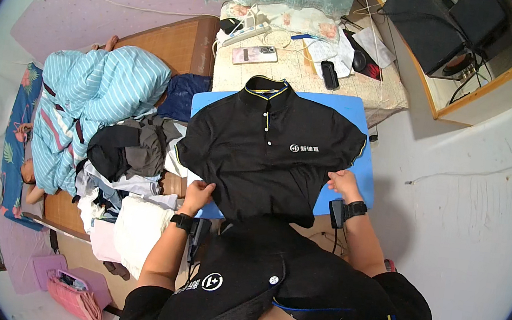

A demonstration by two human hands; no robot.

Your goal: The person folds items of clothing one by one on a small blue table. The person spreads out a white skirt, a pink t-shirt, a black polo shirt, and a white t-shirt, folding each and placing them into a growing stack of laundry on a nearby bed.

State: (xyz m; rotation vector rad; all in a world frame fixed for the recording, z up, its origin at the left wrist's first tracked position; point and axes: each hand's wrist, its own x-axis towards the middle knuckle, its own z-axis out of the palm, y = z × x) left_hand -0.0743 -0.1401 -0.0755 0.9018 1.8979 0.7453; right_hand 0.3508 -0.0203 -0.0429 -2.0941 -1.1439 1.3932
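A black short-sleeved polo shirt [249, 165] lies front side up on a small blue table [367, 173], its collar at the far end. Yellow, white and blue trim runs along the collar, placket and sleeve edges. My left hand [198, 196] is closed in a pinch on the shirt's left side, below the left sleeve. On the opposite side, my right hand [344, 183] pinches the shirt's edge just under the right sleeve. Creases run across the lower part between my hands, and the bottom hem drops toward my body.
Beyond the table, a cloth-covered surface [227, 80] holds a phone [255, 55], a power strip [246, 35] and a dark case [329, 75]. A person lies under a striped blanket [105, 87] on the left. Piled clothes [135, 151] lie beside the table. A white wall [457, 236] stands right.
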